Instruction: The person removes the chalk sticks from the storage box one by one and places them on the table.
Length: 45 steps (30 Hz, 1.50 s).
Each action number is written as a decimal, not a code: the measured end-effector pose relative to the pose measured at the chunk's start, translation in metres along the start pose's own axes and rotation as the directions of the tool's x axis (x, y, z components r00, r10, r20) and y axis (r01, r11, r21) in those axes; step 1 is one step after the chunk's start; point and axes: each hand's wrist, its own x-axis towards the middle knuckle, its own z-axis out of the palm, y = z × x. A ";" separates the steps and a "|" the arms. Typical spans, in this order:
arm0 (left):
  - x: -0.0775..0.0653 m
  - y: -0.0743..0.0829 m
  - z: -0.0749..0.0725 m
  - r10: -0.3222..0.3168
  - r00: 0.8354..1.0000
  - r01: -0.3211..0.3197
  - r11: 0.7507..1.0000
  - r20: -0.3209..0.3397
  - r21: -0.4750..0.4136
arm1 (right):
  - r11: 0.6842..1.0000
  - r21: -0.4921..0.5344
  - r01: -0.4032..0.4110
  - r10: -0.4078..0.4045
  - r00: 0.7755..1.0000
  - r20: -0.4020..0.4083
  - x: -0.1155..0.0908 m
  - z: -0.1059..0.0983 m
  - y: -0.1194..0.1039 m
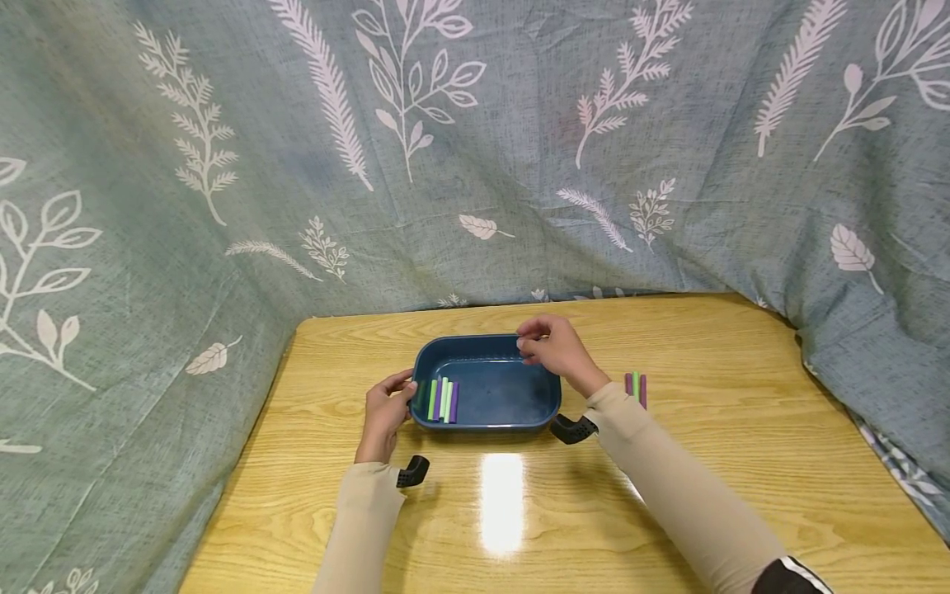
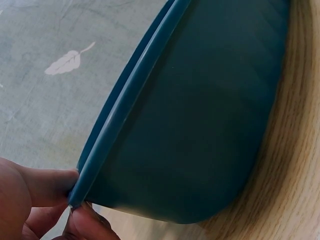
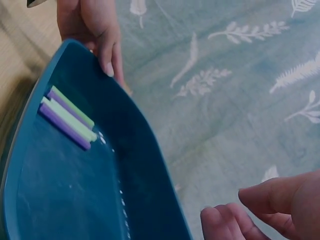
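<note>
A dark blue plastic basin (image 1: 490,426) stands on the table. My left hand (image 1: 386,410) grips its left rim, thumb on the inner side and fingers outside, as the left wrist view also shows. Inside, at the left end, several green and purple chalk-like sticks (image 3: 70,117) lie side by side. Over the basin's right back corner hovers my right hand (image 1: 558,346), fingers slightly bent. The right wrist view shows a gap between the thumb (image 3: 265,194) and fingers, with nothing visible in it. To the right, three more purple and green sticks (image 1: 635,384) lie on the table, partly behind my right forearm.
The wooden table (image 1: 712,355) reaches back to a grey-green leaf-patterned cloth (image 1: 490,181), which also hangs along both sides. A black wrist camera mount (image 1: 573,429) sits near the basin's front right corner; another (image 1: 414,471) is under the left wrist.
</note>
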 end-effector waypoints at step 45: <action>0.000 0.001 0.001 0.001 1.000 -0.001 1.000 0.001 -0.006 | 0.966 0.031 -0.257 0.238 0.928 0.286 0.030 0.090 0.014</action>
